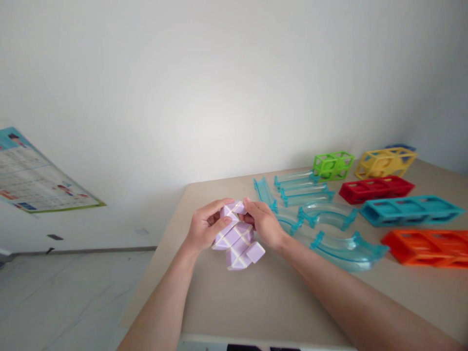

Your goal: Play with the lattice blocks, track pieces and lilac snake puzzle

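Observation:
A lilac and white snake puzzle [236, 239], folded into a compact stepped shape, is held up over the table between both hands. My left hand [208, 222] grips its upper left side, with the thumb lying across the front. On the upper right, my right hand [261, 219] pinches the top end segments between thumb and fingers. The lower segments hang free below the hands, one block jutting out to the right. Some of the puzzle behind the fingers is hidden.
On the beige table [256, 302], clear teal track pieces [347, 251] lie right of the hands. Beyond them stand frame blocks: green [333, 165], yellow [385, 163], red [377, 189], blue-green [413, 210] and orange [429, 247]. A poster [40, 175] hangs on the wall at left.

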The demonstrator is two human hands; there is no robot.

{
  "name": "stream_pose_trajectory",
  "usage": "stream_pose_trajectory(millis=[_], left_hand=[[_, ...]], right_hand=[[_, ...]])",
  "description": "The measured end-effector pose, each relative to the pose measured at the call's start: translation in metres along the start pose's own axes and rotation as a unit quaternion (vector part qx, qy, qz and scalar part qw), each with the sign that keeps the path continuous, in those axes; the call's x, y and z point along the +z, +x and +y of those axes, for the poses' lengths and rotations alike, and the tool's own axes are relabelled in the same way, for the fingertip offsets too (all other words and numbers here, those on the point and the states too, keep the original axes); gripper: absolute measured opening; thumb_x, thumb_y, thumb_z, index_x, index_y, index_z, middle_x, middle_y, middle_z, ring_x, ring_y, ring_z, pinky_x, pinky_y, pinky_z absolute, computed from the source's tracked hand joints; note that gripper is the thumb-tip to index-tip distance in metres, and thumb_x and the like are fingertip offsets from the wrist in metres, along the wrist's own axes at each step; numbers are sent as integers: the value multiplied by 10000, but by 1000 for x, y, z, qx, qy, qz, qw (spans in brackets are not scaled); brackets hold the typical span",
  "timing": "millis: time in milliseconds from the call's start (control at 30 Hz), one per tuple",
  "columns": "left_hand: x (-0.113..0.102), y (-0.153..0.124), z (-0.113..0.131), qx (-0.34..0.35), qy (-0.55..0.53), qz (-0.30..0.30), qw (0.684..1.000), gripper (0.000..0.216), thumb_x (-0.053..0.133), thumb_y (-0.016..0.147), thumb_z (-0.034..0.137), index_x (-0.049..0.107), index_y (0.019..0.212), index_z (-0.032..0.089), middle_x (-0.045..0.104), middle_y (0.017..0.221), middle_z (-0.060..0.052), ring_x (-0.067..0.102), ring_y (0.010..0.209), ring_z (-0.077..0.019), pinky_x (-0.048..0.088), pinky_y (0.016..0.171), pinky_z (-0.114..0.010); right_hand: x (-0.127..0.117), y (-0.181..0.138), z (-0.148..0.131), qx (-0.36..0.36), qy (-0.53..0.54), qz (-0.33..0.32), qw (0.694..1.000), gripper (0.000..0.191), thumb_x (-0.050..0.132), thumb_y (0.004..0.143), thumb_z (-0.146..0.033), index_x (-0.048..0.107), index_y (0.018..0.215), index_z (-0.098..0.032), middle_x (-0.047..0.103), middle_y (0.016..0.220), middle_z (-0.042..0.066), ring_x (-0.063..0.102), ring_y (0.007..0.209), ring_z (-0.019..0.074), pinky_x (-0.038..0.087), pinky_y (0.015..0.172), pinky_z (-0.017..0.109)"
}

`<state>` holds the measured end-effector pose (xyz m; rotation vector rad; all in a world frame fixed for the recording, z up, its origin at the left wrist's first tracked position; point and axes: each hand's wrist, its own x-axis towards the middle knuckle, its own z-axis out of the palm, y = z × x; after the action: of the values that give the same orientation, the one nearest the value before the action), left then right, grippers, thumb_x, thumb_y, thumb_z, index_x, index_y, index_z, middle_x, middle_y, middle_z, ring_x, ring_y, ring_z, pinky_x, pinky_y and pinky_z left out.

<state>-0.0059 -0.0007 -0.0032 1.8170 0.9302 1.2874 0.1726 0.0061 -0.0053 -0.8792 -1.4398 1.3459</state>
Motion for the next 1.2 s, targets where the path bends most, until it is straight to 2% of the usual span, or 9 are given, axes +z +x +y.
stream_pose_trajectory(millis=[100, 200, 333, 400, 633, 800, 933, 1100, 1200], left_hand=[[0, 0, 0, -14, -33, -12, 999, 446, 720, 754, 340, 679, 1153, 145, 725, 836, -75, 583, 603, -136, 421, 528, -214], [-1, 0, 2, -28, -51, 0, 998, 457, 742, 724, 366, 704, 1113, 129, 725, 784, -79, 604, 601, -155, 435, 535, -231], [-3, 1, 5, -37, -45, 51, 997, 431, 770, 684, 371, 738, 1040, 128, 718, 784, -78, 618, 631, -167, 446, 551, -234], [-3, 2, 5, -42, -48, 59, 996, 441, 776, 677, 366, 736, 1049, 133, 715, 798, -75, 615, 637, -164, 449, 559, -234], [0, 1, -1, -39, -28, 31, 998, 442, 757, 707, 334, 717, 1097, 130, 703, 808, -59, 572, 597, -124, 416, 515, -201], [2, 1, -1, -50, -41, 44, 997, 474, 770, 685, 362, 719, 1092, 125, 716, 842, -77, 615, 664, -164, 451, 557, -224], [4, 2, -1, -54, -45, 48, 996, 476, 772, 686, 362, 716, 1098, 132, 713, 765, -63, 638, 698, -189, 471, 585, -242], [9, 4, -1, -73, -43, 77, 993, 501, 791, 664, 341, 704, 1120, 153, 723, 796, -53, 640, 675, -171, 470, 567, -230], [10, 8, -1, -86, -33, 110, 990, 506, 799, 651, 342, 702, 1115, 165, 727, 893, -58, 647, 696, -160, 484, 585, -223]], right_hand=[[0, 0, -4, 4, 33, -32, 999, 594, 306, 868, -688, 411, 533, -209, 252, 445, -66, 203, 410, 93, 180, 422, 257], [-5, -1, -10, -23, -57, -62, 996, 607, 269, 913, -630, 460, 538, -192, 339, 458, -41, 292, 424, 102, 245, 447, 251], [-10, -5, -17, -112, -288, 39, 950, 495, 344, 955, -490, 543, 624, -181, 515, 562, -2, 455, 534, 123, 312, 529, 241], [-8, -7, -17, -165, -331, 78, 926, 370, 413, 948, -410, 560, 692, -188, 549, 602, -7, 477, 560, 121, 316, 553, 235], [-3, -5, -7, -168, -304, 99, 933, 403, 387, 948, -351, 394, 573, -202, 419, 516, -38, 370, 491, 103, 271, 499, 234], [-5, -1, -4, -144, -236, 72, 958, 422, 375, 942, -410, 375, 576, -201, 388, 531, -37, 358, 511, 103, 274, 477, 223], [-3, -2, -6, -136, -248, 88, 955, 446, 362, 952, -427, 375, 569, -198, 392, 530, -37, 360, 504, 101, 262, 477, 230], [-1, -7, -12, -165, -314, 132, 925, 426, 434, 938, -414, 500, 589, -179, 469, 565, -24, 424, 532, 107, 289, 530, 244], [-2, -8, -13, -169, -310, 132, 926, 423, 406, 955, -401, 588, 653, -168, 531, 627, 4, 499, 599, 126, 349, 580, 248]])
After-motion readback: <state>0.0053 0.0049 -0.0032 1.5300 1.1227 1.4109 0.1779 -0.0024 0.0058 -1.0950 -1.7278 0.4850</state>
